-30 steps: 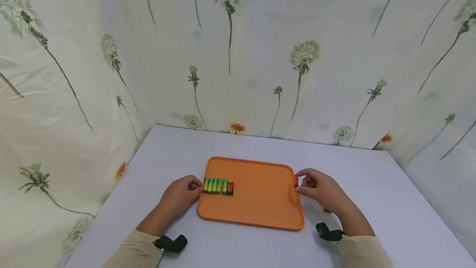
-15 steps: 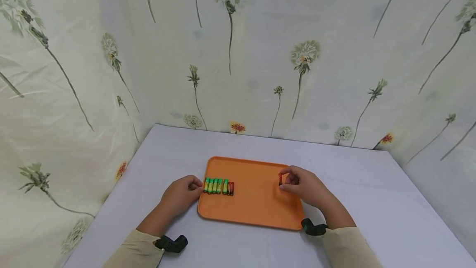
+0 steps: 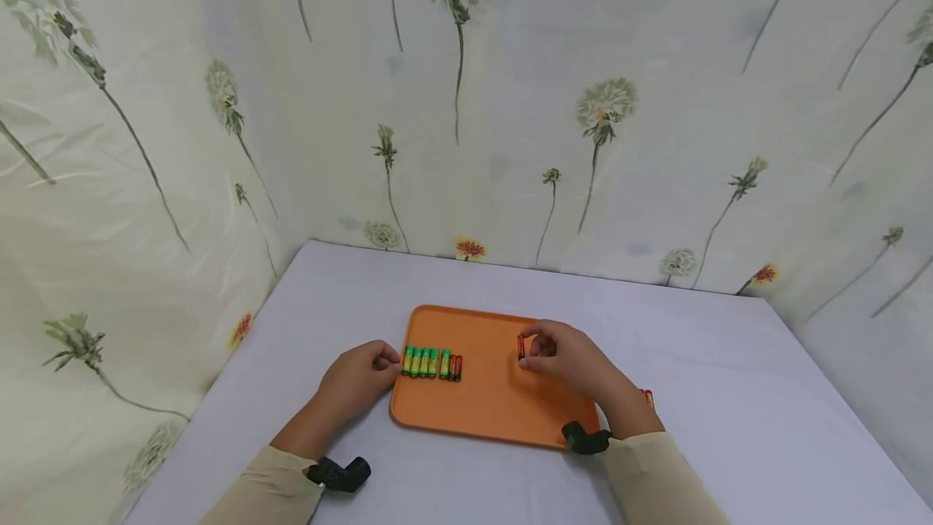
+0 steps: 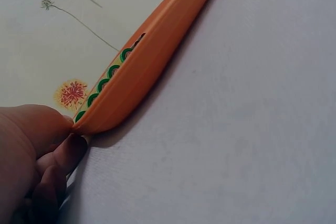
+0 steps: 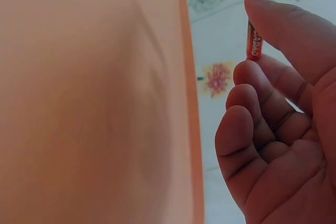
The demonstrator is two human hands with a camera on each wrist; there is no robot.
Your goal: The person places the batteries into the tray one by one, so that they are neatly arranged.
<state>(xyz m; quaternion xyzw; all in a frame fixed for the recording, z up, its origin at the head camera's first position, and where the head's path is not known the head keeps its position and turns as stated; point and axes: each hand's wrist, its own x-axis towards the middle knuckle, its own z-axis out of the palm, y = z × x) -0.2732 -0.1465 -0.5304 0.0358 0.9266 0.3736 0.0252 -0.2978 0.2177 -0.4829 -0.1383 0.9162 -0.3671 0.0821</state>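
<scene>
My right hand [image 3: 572,355] pinches a red battery [image 3: 521,347] between thumb and fingertips, above the right half of the orange tray [image 3: 484,411]. In the right wrist view the battery [image 5: 254,41] shows its red end with lettering, and the other fingers are curled below it. My left hand [image 3: 359,379] pinches the tray's left rim, thumb above and fingers beneath, as the left wrist view shows. Beside that rim several green batteries [image 3: 420,362] stand side by side in a row on the tray, with two red batteries [image 3: 455,368] at the row's right end.
More red batteries [image 3: 648,398] lie on the white table [image 3: 729,395] right of the tray, partly hidden by my right forearm. A flower-patterned curtain [image 3: 510,104] rises behind and left of the table. Each wrist carries a black device [image 3: 339,474].
My right hand has carried the red battery leftward, from the tray's right rim to above its right half. The left hand keeps its place at the left rim. The head view shifted slightly.
</scene>
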